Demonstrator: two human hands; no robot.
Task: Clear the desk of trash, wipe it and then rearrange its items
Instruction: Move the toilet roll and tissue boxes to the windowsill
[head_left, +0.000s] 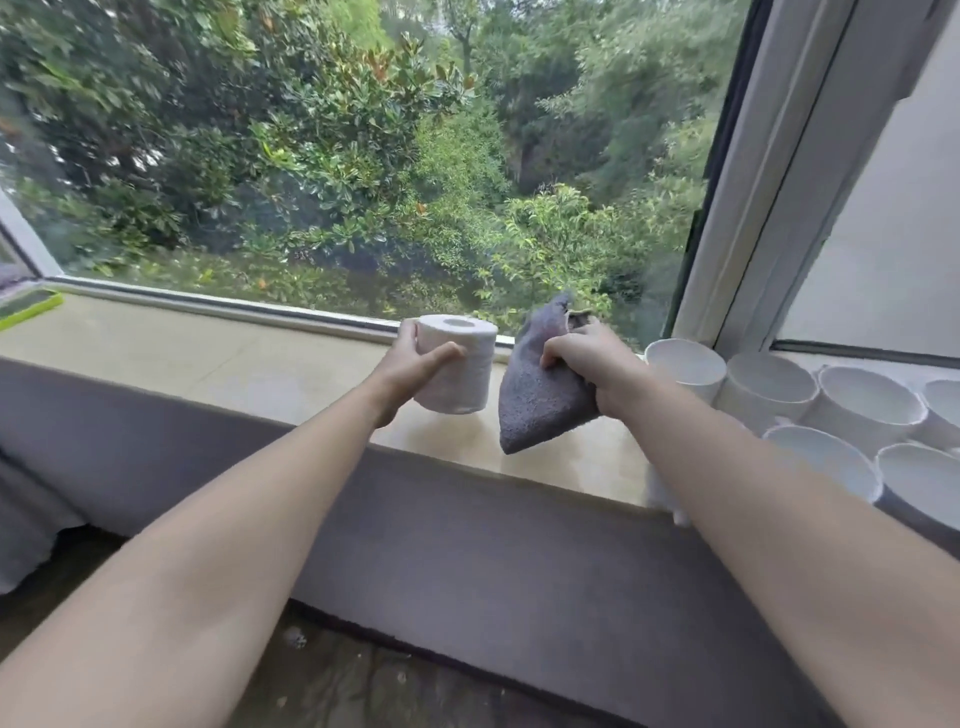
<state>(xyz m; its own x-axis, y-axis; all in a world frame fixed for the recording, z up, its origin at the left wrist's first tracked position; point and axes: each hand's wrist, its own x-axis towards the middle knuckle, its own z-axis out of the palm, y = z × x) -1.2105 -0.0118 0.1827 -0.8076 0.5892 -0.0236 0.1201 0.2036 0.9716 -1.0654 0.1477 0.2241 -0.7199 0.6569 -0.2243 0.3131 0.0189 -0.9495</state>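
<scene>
A white toilet paper roll (460, 364) is held upright just above the beige windowsill (208, 358); my left hand (415, 366) grips its side, thumb across the front. Right of it hangs a grey cloth (540, 400), bunched at the top in my right hand (587, 358), its lower corner dangling over the sill. Both arms reach forward over the grey ledge.
Several white cups (769, 389) stand clustered at the sill's right end, close to my right wrist. A green-edged object (31, 309) lies at the far left. A large window with trees behind it backs the sill. A dark wooden surface (363, 675) lies below.
</scene>
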